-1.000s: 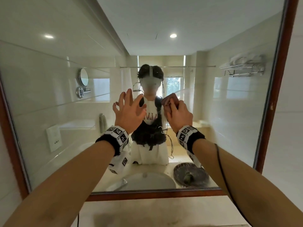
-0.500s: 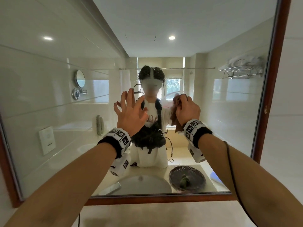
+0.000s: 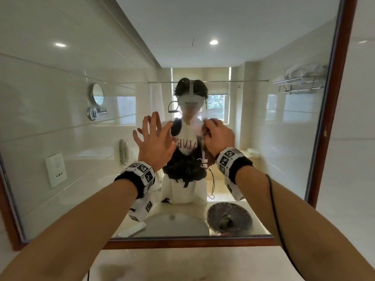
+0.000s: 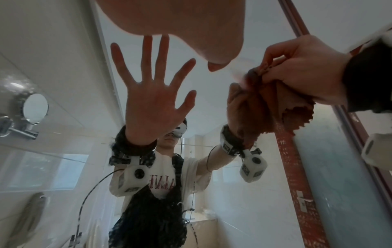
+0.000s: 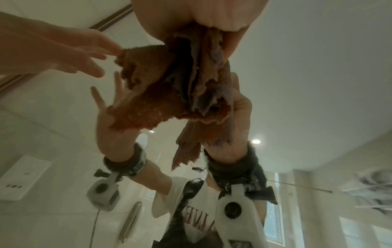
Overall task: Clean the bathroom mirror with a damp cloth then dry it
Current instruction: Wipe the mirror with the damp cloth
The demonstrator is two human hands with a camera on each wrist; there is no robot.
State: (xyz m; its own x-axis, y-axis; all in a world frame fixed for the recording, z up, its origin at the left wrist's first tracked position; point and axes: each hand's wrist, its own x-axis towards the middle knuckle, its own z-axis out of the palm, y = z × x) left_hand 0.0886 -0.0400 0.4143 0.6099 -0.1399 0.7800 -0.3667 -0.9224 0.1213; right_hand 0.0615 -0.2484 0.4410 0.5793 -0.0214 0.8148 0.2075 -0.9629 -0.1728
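The bathroom mirror [image 3: 284, 138] in its dark wooden frame [image 3: 332, 118] fills the head view. My right hand [image 3: 219, 138] grips a bunched rust-brown cloth [image 3: 206, 153] and holds it to the glass at chest height of my reflection. The left wrist view shows the cloth [image 4: 292, 100] hanging below the right hand [image 4: 301, 73]. In the right wrist view, cloth folds [image 5: 169, 94] spill from the right hand [image 5: 201, 13]. My left hand [image 3: 154, 142] is raised beside it with fingers spread and straight, at or just off the glass. It holds nothing.
A pale stone countertop [image 3: 182, 264] runs below the mirror's lower frame. The glass reflects a white sink [image 3: 174, 226], a dark round basket [image 3: 229, 220], a towel rack [image 3: 298, 84] and a round wall mirror [image 3: 97, 96]. White tiled wall [image 3: 359, 159] lies right of the frame.
My right hand carried the cloth to the right across the glass, then back left and slightly down. The left hand stayed spread in about the same place.
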